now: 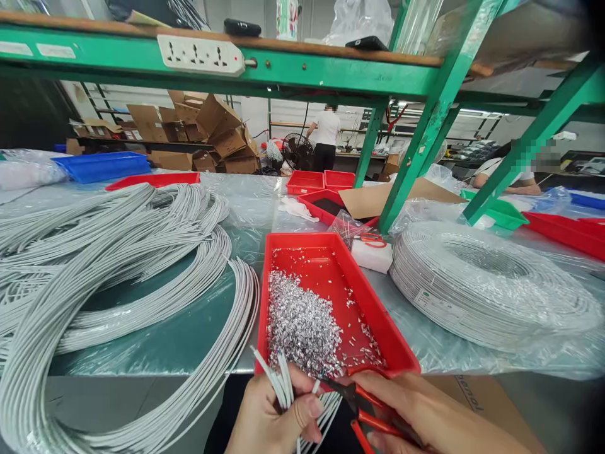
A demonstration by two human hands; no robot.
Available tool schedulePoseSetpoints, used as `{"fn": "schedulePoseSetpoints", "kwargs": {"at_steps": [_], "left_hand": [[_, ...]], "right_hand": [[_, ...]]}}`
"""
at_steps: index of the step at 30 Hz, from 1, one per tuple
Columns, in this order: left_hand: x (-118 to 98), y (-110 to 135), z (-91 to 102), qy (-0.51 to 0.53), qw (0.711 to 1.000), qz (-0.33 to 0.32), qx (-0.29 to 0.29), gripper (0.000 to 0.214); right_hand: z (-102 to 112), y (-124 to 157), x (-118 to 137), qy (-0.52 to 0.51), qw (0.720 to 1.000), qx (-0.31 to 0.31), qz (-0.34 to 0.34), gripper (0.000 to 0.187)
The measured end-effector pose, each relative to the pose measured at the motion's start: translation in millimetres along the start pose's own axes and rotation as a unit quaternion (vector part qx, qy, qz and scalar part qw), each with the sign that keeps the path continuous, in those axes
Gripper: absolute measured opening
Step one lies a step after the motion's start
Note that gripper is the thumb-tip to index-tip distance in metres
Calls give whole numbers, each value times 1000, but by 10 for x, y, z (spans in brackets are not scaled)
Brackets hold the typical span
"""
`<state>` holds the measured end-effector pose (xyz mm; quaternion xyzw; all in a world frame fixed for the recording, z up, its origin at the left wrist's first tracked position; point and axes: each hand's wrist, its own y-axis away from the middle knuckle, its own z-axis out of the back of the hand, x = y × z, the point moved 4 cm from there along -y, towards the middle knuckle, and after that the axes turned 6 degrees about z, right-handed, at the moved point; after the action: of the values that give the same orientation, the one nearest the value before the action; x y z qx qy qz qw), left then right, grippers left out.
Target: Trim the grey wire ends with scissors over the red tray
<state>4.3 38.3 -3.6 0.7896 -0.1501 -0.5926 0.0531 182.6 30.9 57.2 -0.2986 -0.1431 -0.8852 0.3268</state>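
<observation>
My left hand is closed round a small bunch of white cables, their cut ends sticking up near the front edge of a red tray. My right hand grips red-handled cutters, whose dark blades point left toward one cable end. The tray holds a heap of shiny silver foil scraps. The white cables run down and left into large loose loops spread over the green table.
A wrapped coil of white cable lies to the right of the tray. Further red trays, a blue tray and cardboard boxes sit behind. Green shelf struts rise ahead. A person stands far back; another sits at right.
</observation>
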Motion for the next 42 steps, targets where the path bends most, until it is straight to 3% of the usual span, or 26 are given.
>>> {"fn": "schedulePoseSetpoints", "kwargs": {"at_steps": [7,11,16,18,21,25,29,42], "left_hand": [[-7,33,-77,98,978,65,171,28],[40,24,-105,142,964,73,214,25],[-13,62,-130,134,970,51,195,27],[-49,88,-136,113,976,65,174,28],[-115,109,-126,85,985,57,142,30],[-139,105,-100,41,994,18,101,32],[-114,112,-105,7,996,3,91,36],[-85,102,-75,-45,993,-5,109,39]], "right_hand": [[19,53,9,8,999,33,-8,39],[27,44,2,-20,1000,19,5,37],[-76,2,-117,-145,984,-101,7,38],[-141,-12,-123,-152,981,-119,2,54],[-197,-18,-44,-75,993,-81,-35,73],[-166,14,100,-22,996,-34,-79,55],[-133,44,137,-19,995,-18,-93,53],[-106,5,148,-38,998,-14,-51,46]]}}
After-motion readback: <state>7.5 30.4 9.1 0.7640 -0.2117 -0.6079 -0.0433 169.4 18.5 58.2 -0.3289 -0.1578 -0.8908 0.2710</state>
